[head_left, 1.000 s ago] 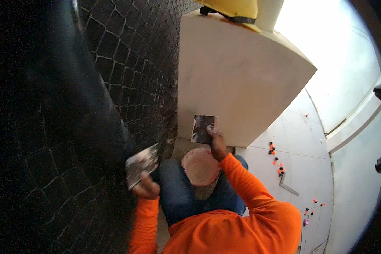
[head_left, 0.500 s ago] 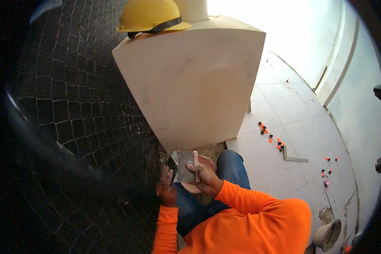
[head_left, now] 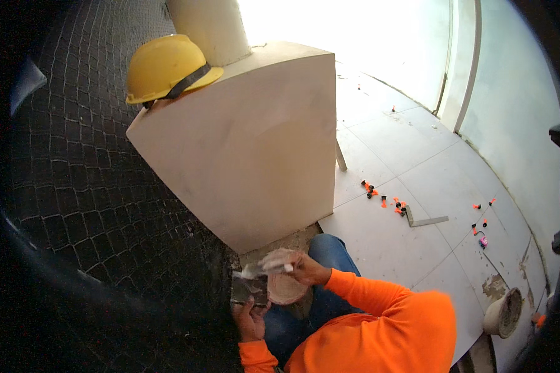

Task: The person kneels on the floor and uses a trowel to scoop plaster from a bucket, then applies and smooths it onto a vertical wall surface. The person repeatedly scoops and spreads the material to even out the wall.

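Note:
Between my knees stands a round tub (head_left: 287, 292) with pale pinkish paste on it. My left hand (head_left: 250, 322) grips a dark flat plate (head_left: 247, 293) by its lower edge, to the left of the tub. In my right hand (head_left: 310, 270) is a putty knife (head_left: 269, 266) with a wide blade, smeared by motion. Pale paste shows at the blade's left end, just over the plate's top edge. Whether blade and plate touch, I cannot tell.
Ahead rises a pale boxy block (head_left: 249, 149) carrying a yellow hard hat (head_left: 168, 68) and a round column (head_left: 211, 31). Dark netting (head_left: 93, 180) hangs at the left. Orange and black tile spacers (head_left: 384, 202), a metal square (head_left: 426, 221) and a tipped bowl (head_left: 503, 313) lie on the tiles.
My right hand has lifted the putty knife off the plate, and the blade has swung over the tub's left rim. The left hand is lower, holding the plate flatter. The whole view has shifted.

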The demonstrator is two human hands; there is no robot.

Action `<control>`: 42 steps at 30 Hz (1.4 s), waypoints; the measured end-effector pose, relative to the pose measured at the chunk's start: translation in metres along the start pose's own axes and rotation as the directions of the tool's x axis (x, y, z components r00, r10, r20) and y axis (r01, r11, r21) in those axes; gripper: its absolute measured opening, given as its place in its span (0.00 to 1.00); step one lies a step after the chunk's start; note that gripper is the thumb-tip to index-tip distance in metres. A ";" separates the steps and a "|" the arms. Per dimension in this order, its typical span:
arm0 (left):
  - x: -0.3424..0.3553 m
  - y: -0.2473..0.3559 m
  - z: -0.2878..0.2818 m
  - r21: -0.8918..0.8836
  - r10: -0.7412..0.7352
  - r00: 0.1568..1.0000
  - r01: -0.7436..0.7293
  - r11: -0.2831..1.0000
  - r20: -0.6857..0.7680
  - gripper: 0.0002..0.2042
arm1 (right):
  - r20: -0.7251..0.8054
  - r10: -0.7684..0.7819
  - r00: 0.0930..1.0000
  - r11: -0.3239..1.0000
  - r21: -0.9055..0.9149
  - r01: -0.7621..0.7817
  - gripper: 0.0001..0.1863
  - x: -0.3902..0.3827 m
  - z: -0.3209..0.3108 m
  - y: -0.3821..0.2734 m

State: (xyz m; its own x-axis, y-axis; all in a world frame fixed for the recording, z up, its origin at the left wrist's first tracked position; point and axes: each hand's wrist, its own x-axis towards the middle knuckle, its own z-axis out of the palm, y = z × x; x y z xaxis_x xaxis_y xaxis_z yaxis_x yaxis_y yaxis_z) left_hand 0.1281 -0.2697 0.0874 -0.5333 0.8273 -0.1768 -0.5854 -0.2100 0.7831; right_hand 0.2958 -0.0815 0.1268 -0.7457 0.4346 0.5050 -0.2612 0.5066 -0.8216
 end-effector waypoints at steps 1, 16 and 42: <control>-0.003 0.003 0.004 -0.111 -0.059 0.998 0.063 0.992 0.038 0.17 | 0.095 -0.125 0.988 0.985 -0.104 0.134 0.17 0.000 -0.003 0.006; 0.002 0.011 0.022 0.106 0.152 0.985 -0.143 0.984 -0.080 0.15 | -0.245 0.422 0.873 0.906 0.136 -0.400 0.29 -0.026 -0.031 0.059; -0.002 0.148 0.024 0.719 0.799 0.120 -0.530 -0.451 0.590 0.23 | -0.689 0.361 0.628 0.657 0.666 0.353 0.23 0.049 -0.136 -0.053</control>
State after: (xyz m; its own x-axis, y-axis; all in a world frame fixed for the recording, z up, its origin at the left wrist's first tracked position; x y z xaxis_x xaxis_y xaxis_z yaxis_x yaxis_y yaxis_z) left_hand 0.0567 -0.2900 0.2181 -0.1716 0.2387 0.9558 0.9851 0.0310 0.1691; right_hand 0.3565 0.0138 0.2309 -0.1402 0.9690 0.2033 -0.8432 -0.0093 -0.5375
